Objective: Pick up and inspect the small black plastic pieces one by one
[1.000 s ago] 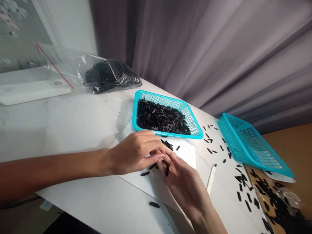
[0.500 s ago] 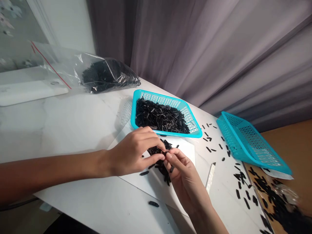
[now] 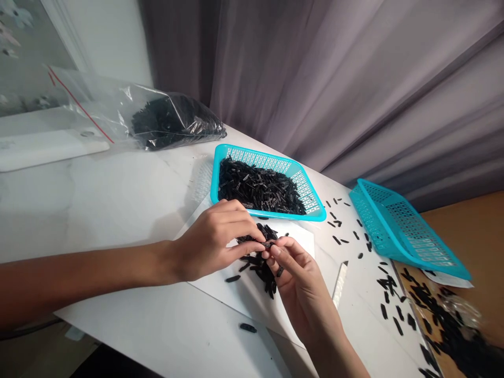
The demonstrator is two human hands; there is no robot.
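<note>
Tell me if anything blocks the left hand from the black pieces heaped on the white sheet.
Nothing visible does: the left hand touches the black pieces on the white sheet, beside the right hand.

A turquoise basket [image 3: 255, 156] with a lattice pattern holds black pieces [image 3: 258, 191] on a white counter [image 3: 118, 210] before a grey-mauve curtain [image 3: 299, 79].

hands [image 3: 214, 241]: 2 | teal baskets [image 3: 271, 213]: 2 | white sheets [image 3: 299, 252]: 1

Bright, soft light, faint shadow beside the left hand [image 3: 212, 241], glare on the plastic bag [image 3: 177, 122], blurred lower-right corner.
</note>
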